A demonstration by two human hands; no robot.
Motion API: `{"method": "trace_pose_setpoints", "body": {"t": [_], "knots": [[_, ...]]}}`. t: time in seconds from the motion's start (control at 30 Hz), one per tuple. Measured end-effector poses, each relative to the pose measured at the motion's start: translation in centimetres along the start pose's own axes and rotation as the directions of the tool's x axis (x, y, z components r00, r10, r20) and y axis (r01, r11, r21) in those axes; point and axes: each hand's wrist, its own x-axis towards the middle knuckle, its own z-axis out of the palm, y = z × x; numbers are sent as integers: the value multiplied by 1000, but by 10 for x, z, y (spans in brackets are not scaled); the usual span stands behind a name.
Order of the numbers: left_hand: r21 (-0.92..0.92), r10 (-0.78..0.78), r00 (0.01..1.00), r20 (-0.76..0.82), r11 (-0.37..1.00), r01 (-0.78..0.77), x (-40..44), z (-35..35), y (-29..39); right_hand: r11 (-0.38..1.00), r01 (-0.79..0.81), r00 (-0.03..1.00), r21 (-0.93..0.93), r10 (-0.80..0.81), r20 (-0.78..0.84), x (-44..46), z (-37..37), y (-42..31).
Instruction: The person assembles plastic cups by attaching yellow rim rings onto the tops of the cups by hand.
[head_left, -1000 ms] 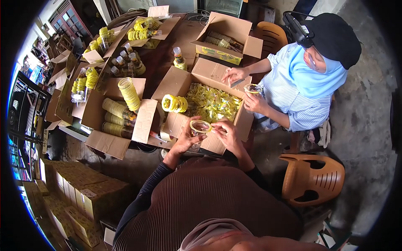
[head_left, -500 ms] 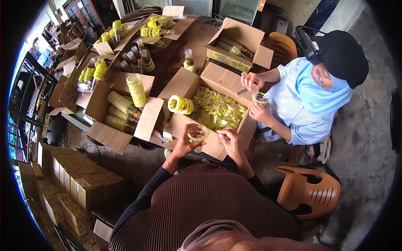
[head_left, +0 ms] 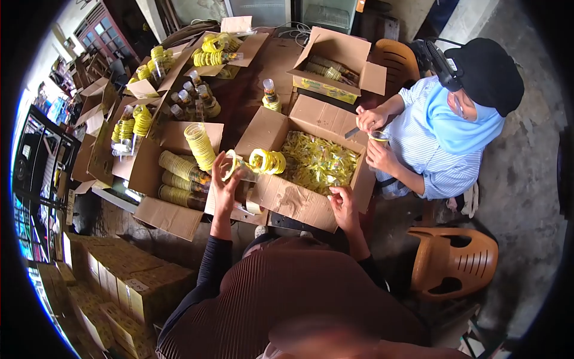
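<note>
My left hand (head_left: 223, 186) is wrapped round a clear plastic cup with a yellow rim (head_left: 229, 164), raised and tilted between two stacks of similar cups. One stack of yellow-rimmed cups (head_left: 200, 147) leans at its left; another stack (head_left: 266, 161) lies sideways at its right, on the edge of an open carton (head_left: 290, 200). Inside that carton lies a heap of small yellow packets (head_left: 320, 158). At the carton's near right edge, my right hand (head_left: 345, 209) has its fingertips pinched together; whatever is between them is too small to make out.
Across the corner, a person holds a flat blade-like tool (head_left: 353, 133) and a rimmed cup (head_left: 378, 136). Cartons with cup stacks (head_left: 179, 176) stand left, another carton (head_left: 335, 90) behind. Filled clear cups (head_left: 194, 99) stand on the table. An orange chair (head_left: 454, 263) is at right.
My left hand has carried the cup left and away from me, beside the stacks. My right hand has shifted slightly right. The other person's two hands have come closer together.
</note>
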Motion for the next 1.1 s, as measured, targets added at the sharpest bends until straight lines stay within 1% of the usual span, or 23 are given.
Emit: {"method": "trace_pose_setpoints", "body": {"t": [0.07, 0.2, 0.3, 0.33, 0.4, 0.43, 0.5, 0.53, 0.57, 0.6, 0.67, 0.73, 0.8, 0.83, 0.87, 0.9, 0.93, 0.97, 1.0, 1.03, 1.07, 1.1], "knots": [[105, 76, 997, 24, 991, -78, 14, -7, -6, 1000, -14, 1000, -15, 14, -16, -5, 2, -2], [-7, 67, 994, 81, 998, -67, 35, -12, -16, 996, -62, 998, -60, 61, -15, -17, 10, -9], [-34, 86, 991, 104, 996, -83, 49, -16, -23, 993, -102, 995, -63, 102, -10, -25, 17, -19], [-36, 83, 990, 111, 996, -80, 53, -18, -24, 992, -108, 994, -65, 107, -16, -27, 18, -24], [40, 168, 973, 156, 984, -176, 59, -20, -25, 987, -144, 989, -74, 142, -30, -30, 20, -35], [34, 167, 972, 163, 984, -174, 60, -19, -23, 986, -149, 988, -79, 147, -37, -32, 21, -39], [-10, 208, 953, 221, 977, -212, 59, -14, -18, 967, -224, 974, -120, 220, -45, -36, 23, -44], [-34, 230, 940, 252, 973, -229, 60, -11, -14, 965, -232, 972, -123, 227, -58, -37, 26, -43], [55, 213, 926, 313, 969, -241, 59, -9, -7, 971, -211, 975, -111, 201, -98, -39, 31, -39], [28, 213, 913, 348, 971, -237, 59, -7, -9, 976, -193, 974, -101, 178, -141, -41, 34, -38], [-106, 175, 905, 387, 984, -144, 51, 3, -2, 963, -243, 961, -120, 221, -166, -43, 36, -41], [-134, 151, 882, 445, 986, -101, 42, 10, 0, 943, -300, 944, -142, 272, -187, -46, 36, -40], [-165, 137, 857, 497, 984, -62, 35, 14, -2, 957, -216, 932, -196, 142, -333, -47, 33, -33], [-129, 119, 837, 534, 990, -58, 32, 12, -4, 911, -370, 895, -183, 297, -333, -47, 25, -45], [-94, 103, 817, 568, 994, -60, 29, 13, -5, 903, -386, 886, -187, 306, -350, -51, 20, -37], [-93, 93, 829, 551, 994, -50, 25, 17, -8, 880, -438, 848, -182, 338, -409, -59, 15, -19], [-85, 97, 822, 561, 995, -59, 24, 16, -12, 856, -488, 807, -173, 366, -464, -67, 10, -1], [-69, 107, 821, 561, 994, -82, 24, 14, -15, 862, -485, 772, -146, 344, -534, -76, 7, 18], [-52, 117, 820, 560, 993, -106, 22, 14, -18, 856, -495, 765, -148, 348, -541, -86, 3, 37], [-55, 103, 811, 575, 995, -87, 20, 14, -11, 815, -547, 752, -190, 378, -540, -97, -2, 55], [-104, 87, 799, 595, 994, -31, 19, 13, -11, 770, -594, 737, -231, 407, -539, -105, -4, 68], [-94, 75, 798, 598, 995, -23, 19, 11, -13, 767, -599, 734, -232, 409, -543, -112, -3, 81]]}}
